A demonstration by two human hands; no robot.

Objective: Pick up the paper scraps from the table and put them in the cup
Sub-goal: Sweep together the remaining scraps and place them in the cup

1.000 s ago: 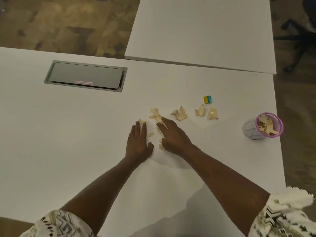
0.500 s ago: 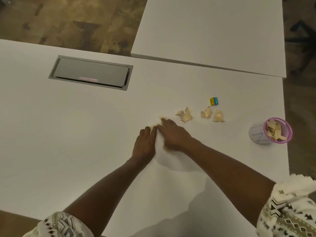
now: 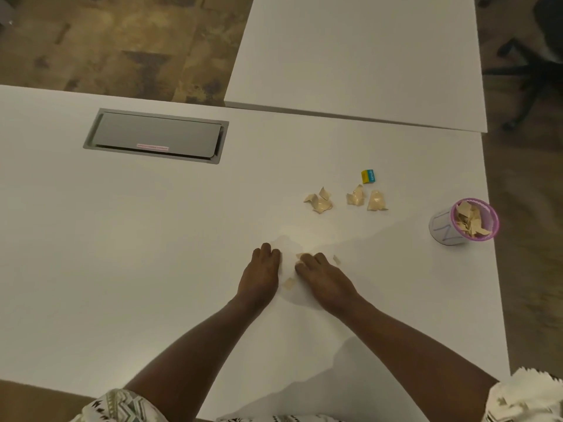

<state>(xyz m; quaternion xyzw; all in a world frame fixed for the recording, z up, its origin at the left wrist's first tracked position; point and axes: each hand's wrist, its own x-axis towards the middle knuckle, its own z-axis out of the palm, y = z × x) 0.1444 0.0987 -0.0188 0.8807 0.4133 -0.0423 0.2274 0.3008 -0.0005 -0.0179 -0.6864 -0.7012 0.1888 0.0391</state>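
Note:
My left hand (image 3: 261,274) and my right hand (image 3: 324,277) lie palm down side by side on the white table (image 3: 152,254). Tan paper scraps (image 3: 301,256) peek out from under my right fingertips, and it is unclear whether the fingers grip them. One loose scrap (image 3: 288,283) lies between my hands and a small scrap (image 3: 336,259) sits just right of my right hand. Three more clumps of scraps (image 3: 319,201) (image 3: 355,196) (image 3: 377,201) lie farther back. The cup (image 3: 441,228), white with a pink rim, stands at the right edge, holding several scraps.
A small yellow and blue block (image 3: 367,176) sits behind the scrap clumps. A grey cable hatch (image 3: 157,135) is set into the table at the back left. A second white table (image 3: 359,56) adjoins at the back. An office chair base (image 3: 530,65) stands at the far right.
Both hands have slid back toward me across the table, dragging scraps with them. The scraps that lay near the left clump are now under and around my hands.

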